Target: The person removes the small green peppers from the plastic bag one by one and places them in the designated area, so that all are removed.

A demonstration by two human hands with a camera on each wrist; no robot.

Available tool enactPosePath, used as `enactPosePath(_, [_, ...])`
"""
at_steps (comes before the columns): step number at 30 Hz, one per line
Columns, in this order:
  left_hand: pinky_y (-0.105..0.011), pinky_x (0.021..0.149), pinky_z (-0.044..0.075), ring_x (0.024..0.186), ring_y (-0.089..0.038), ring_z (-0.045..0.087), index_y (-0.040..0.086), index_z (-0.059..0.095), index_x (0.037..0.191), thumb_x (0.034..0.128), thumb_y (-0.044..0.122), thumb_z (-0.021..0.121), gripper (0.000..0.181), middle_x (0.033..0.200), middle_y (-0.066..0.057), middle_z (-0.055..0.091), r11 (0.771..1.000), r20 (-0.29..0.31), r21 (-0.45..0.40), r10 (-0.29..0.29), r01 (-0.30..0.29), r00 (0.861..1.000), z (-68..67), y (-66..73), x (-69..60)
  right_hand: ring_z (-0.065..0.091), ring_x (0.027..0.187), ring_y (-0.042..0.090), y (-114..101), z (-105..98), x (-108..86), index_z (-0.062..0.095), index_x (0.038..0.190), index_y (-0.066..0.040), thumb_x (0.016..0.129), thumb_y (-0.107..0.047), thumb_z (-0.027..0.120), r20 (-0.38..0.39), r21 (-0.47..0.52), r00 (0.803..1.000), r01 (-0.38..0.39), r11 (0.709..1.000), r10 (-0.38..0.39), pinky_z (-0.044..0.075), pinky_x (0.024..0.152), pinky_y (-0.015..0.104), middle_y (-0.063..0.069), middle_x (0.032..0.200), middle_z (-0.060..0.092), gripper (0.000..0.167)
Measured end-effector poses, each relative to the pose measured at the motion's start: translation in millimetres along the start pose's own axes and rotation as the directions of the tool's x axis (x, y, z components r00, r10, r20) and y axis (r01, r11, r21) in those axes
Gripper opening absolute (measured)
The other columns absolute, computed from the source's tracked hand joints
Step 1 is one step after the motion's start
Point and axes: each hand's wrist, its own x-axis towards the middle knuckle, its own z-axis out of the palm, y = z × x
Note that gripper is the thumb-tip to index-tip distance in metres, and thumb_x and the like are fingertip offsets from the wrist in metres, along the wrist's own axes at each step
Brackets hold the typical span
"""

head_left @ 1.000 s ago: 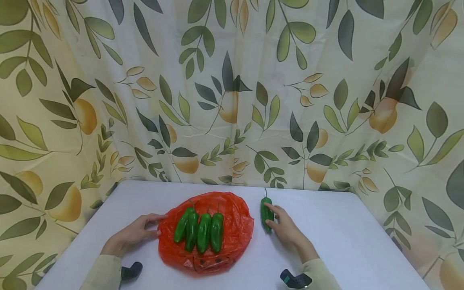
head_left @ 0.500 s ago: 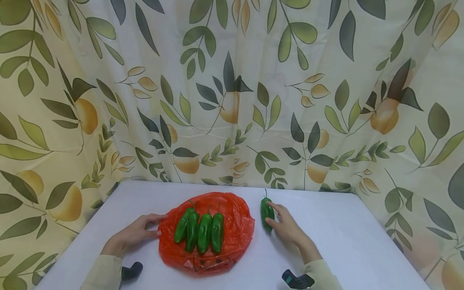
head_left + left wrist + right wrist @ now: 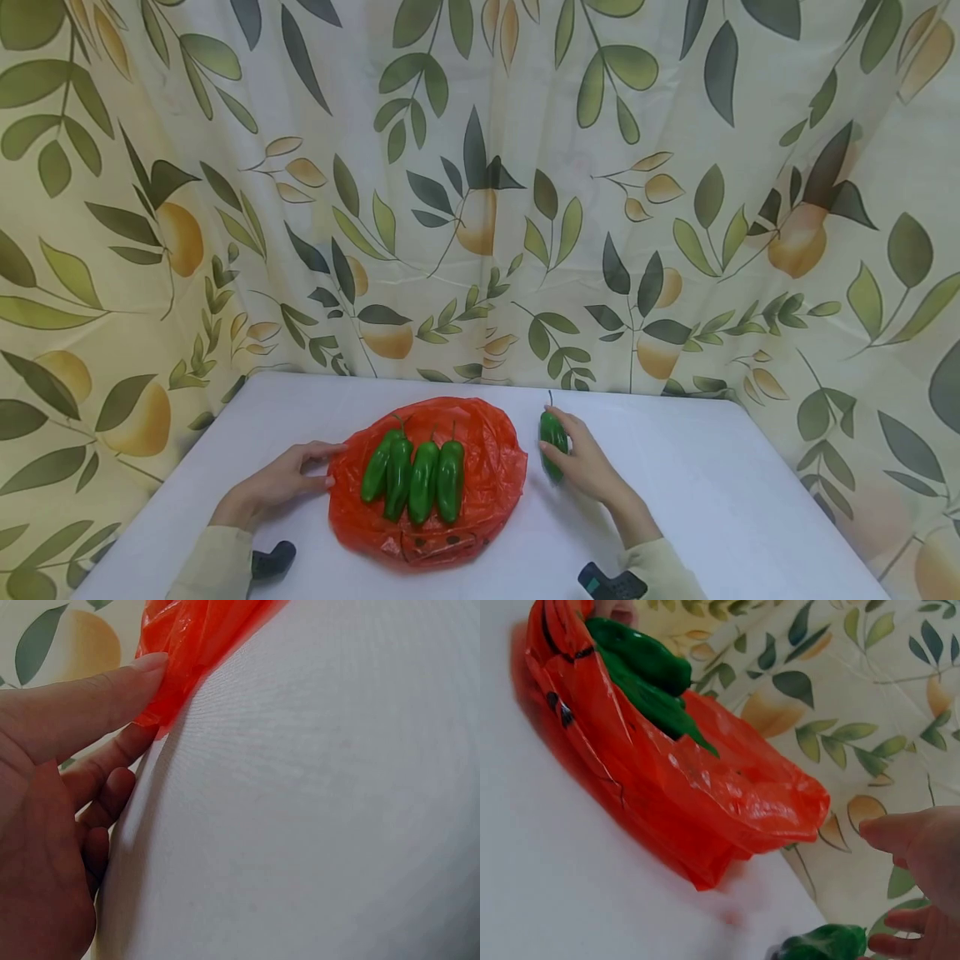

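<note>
1. Backdrop (image 3: 480, 83) is printed with green and grey leaves and orange-yellow fruit on cream.
2. The red bag (image 3: 491, 467) is marked with black.
3. Peppers (image 3: 423, 483) are coloured green.
4. The tabletop (image 3: 720, 467) is coloured white.
5. Sleeves (image 3: 213, 562) are coloured beige.

The worktop (image 3: 697, 471) is pale, nearly white, with a straight far edge at twelve o'clock and sides spreading wider toward six. Directly on it, slightly toward nine o'clock of its middle, lies a crinkled red plastic bag (image 3: 487, 487), roughly round, with dark marks (image 3: 452, 540) near its six o'clock rim. Between two and three o'clock from the bag, and apart from it, a partly covered green pepper (image 3: 553, 430) lies with its stem toward twelve.
</note>
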Motion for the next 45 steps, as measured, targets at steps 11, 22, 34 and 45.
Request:
enactPosePath(11, [-0.076, 0.116, 0.02, 0.147, -0.044, 0.031, 0.02, 0.06, 0.142, 0.0852, 0.016, 0.077, 0.059, 0.152, -0.012, 0.05, 1.0, -0.007, 0.001, -0.021, 0.021, 1.0, 0.8, 0.4, 0.5, 0.029, 0.15, 0.047, -24, 7, -4.1, 0.036, 0.156, -0.017, 0.099, -0.021, 0.063, 0.04, 0.063, 0.997, 0.065, 0.996, -0.068, 0.044, 0.107, 0.068, 0.019, 0.163, 0.031, 0.064])
enactPosePath(22, [-0.077, 0.116, 0.017, 0.147, -0.044, 0.03, 0.019, 0.06, 0.142, 0.0849, 0.017, 0.077, 0.059, 0.153, -0.013, 0.049, 0.999, -0.009, -0.012, -0.032, 0.032, 0.999, -0.3, -0.7, -1.4, 0.042, 0.141, 0.04, -52, 28, -14.3, 0.038, 0.155, -0.015, 0.097, -0.02, 0.065, 0.122, 0.148, 0.983, 0.117, 0.982, -0.135, 0.052, 0.104, 0.058, 0.015, 0.157, 0.041, 0.064])
enactPosePath(34, [-0.077, 0.116, 0.018, 0.147, -0.043, 0.031, 0.021, 0.061, 0.14, 0.0849, 0.019, 0.078, 0.058, 0.152, -0.011, 0.05, 0.999, -0.01, -0.006, -0.035, 0.035, 0.999, -1.3, -2.6, 2.2, 0.034, 0.149, 0.041, -60, 56, -23.2, 0.041, 0.153, -0.023, 0.099, -0.026, 0.064, 0.221, 0.105, 0.954, 0.184, 0.977, -0.203, 0.033, 0.113, 0.073, 0.011, 0.158, 0.042, 0.059])
enactPosePath(45, [-0.076, 0.117, 0.017, 0.147, -0.043, 0.031, 0.02, 0.061, 0.14, 0.0847, 0.017, 0.077, 0.058, 0.151, -0.011, 0.051, 1.0, -0.01, -0.008, -0.018, 0.018, 1.0, -1.0, -3.9, 2.9, 0.044, 0.143, 0.039, -61, 76, -26.7, 0.041, 0.153, -0.018, 0.098, -0.028, 0.066, 0.323, 0.104, 0.92, 0.2, 0.974, -0.223, 0.045, 0.107, 0.067, 0.014, 0.154, 0.043, 0.062])
